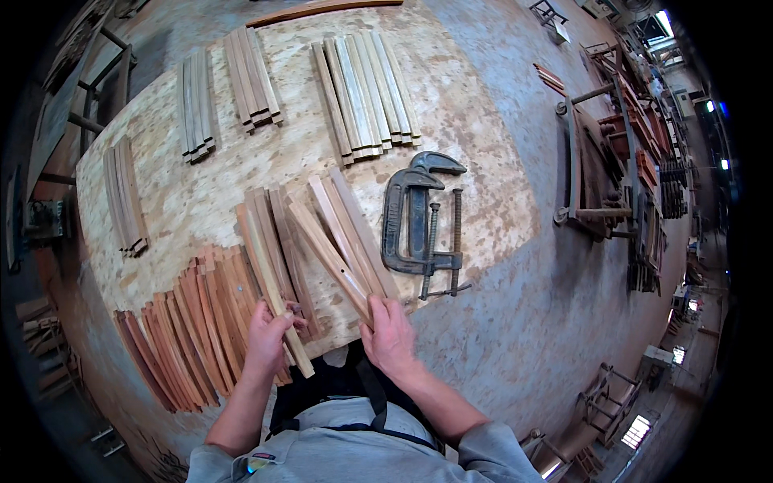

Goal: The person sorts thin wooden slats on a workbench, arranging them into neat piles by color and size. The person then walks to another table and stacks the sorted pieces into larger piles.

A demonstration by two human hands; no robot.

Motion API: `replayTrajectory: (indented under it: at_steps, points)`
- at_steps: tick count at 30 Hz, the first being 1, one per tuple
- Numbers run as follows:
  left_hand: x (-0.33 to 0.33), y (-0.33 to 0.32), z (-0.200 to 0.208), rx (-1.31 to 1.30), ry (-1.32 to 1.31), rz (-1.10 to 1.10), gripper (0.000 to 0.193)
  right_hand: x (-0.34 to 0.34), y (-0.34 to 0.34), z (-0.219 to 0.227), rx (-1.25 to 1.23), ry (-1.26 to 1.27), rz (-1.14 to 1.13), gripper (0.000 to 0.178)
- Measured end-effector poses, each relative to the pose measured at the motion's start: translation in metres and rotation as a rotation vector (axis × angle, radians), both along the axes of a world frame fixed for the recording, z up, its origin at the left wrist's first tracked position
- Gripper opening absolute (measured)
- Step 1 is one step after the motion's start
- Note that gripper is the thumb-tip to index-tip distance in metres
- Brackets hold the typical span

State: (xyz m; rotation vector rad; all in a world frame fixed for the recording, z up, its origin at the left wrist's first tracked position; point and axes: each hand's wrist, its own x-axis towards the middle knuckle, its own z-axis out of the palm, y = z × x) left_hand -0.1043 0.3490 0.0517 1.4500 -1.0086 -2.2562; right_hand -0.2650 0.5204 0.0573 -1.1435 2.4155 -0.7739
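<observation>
My left hand (268, 332) is closed round a pale wooden strip (267, 267), whose near end sticks out past my fingers over the table's front edge. With my right hand (391, 333) I grip the near end of another light wooden strip (328, 251), which has a small dark spot and slants away to the far left. Brown strips (282, 229) lie between the two, and more strips (352, 221) rest just right of the one in my right hand. A wide row of reddish strips (197, 322) lies left of my left hand.
Two dark C-clamps (394, 229) lie overlapped on the stained plywood table (475, 161), right of the strips. Farther back are bundles of strips: pale (366, 92), brown (252, 80), grey-brown (196, 109) and another at left (125, 197). A loaded wooden rack (592, 161) stands to the right.
</observation>
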Motion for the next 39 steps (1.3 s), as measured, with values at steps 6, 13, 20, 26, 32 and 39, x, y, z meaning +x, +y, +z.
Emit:
replayTrajectory:
  at_steps: [6, 13, 20, 26, 32, 39]
  points:
    - [0.002, -0.003, -0.003, 0.0, 0.007, 0.0, 0.04, 0.021, -0.001, -0.001, 0.003, -0.134, -0.032, 0.056]
    - [0.004, -0.006, 0.002, 0.008, 0.021, -0.02, 0.036, 0.022, -0.005, -0.014, 0.002, -0.126, -0.081, 0.045]
    - [0.014, -0.007, -0.004, 0.005, 0.016, -0.023, 0.034, -0.003, -0.022, 0.005, 0.211, -0.021, -0.031, 0.033]
    - [0.016, -0.003, -0.007, 0.016, 0.039, -0.012, 0.027, 0.0, -0.023, -0.005, 0.306, -0.022, -0.027, 0.036]
    - [0.021, 0.0, -0.001, 0.076, 0.092, 0.019, 0.03, 0.001, -0.039, 0.003, 0.433, 0.0, -0.058, 0.034]
    - [0.023, -0.01, 0.008, 0.403, 0.318, 0.132, 0.037, -0.016, -0.049, 0.004, 0.43, 0.081, 0.06, 0.032]
